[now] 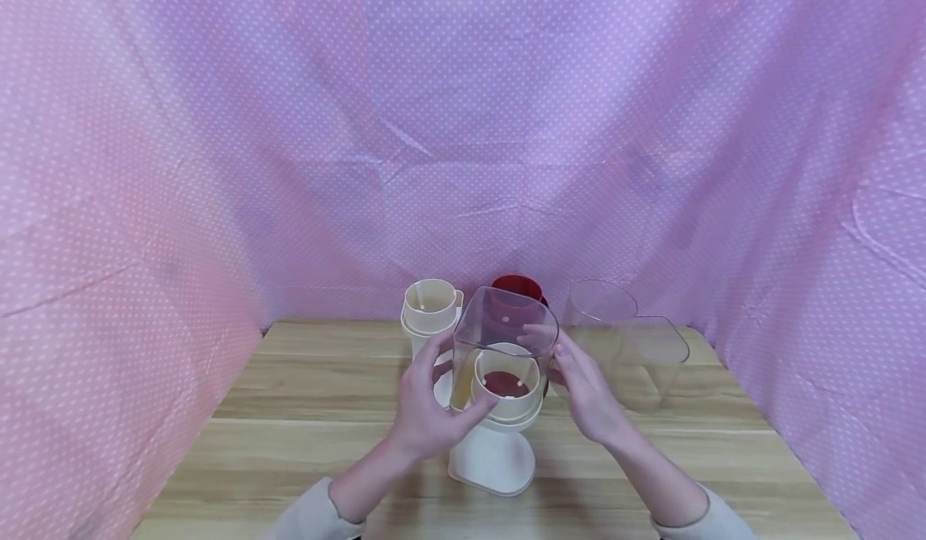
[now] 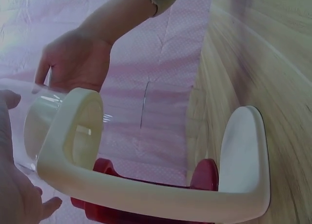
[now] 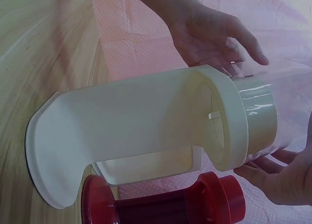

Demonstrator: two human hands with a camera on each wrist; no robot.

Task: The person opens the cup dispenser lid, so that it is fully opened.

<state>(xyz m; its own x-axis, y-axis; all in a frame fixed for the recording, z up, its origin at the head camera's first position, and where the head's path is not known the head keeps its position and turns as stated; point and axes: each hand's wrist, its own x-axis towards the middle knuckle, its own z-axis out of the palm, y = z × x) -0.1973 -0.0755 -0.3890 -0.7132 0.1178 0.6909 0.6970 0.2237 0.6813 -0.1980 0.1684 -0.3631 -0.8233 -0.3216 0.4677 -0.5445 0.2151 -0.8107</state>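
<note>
Both hands hold a clear plastic canister [image 1: 473, 323] upside around the collar of a cream dispenser stand [image 1: 506, 413]. My left hand [image 1: 428, 411] grips its left side, thumb in front and fingers behind. On the opposite side, my right hand [image 1: 589, 395] holds it with the fingers along the wall. The canister's lower end surrounds the stand's raised cream ring [image 3: 261, 115], which shows through the clear wall. Under the ring, the stand has a tall back and a flat rounded base [image 2: 242, 151] on the table.
A second cream stand [image 1: 430, 307] is behind to the left, and a red stand [image 1: 517, 285] is directly behind the canister. Two more clear canisters [image 1: 654, 343] stand at the right rear of the wooden table [image 1: 289, 427]. Pink dotted cloth [image 1: 463, 122] hangs around the back and sides.
</note>
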